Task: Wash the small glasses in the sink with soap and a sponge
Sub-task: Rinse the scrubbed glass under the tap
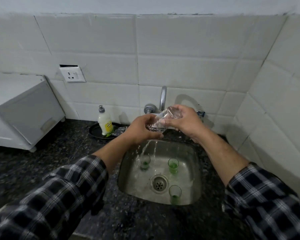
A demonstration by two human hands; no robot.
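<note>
Clear glass (158,120), tilted under the tap (163,97), is gripped by my left hand (142,127) and right hand (182,122), fingers curled round it. Three green small glasses (173,165) stand in the sink (196,153) below. I'd turn it slowly, gripping firmly; wet glass slips.

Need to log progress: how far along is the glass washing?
Done: no washed glass set aside in view. In hand: the left hand and right hand hold a clear glass at the tap, water running off it into the sink. Left: three green glasses stand in the sink. The soap bottle stands nearby.
</note>
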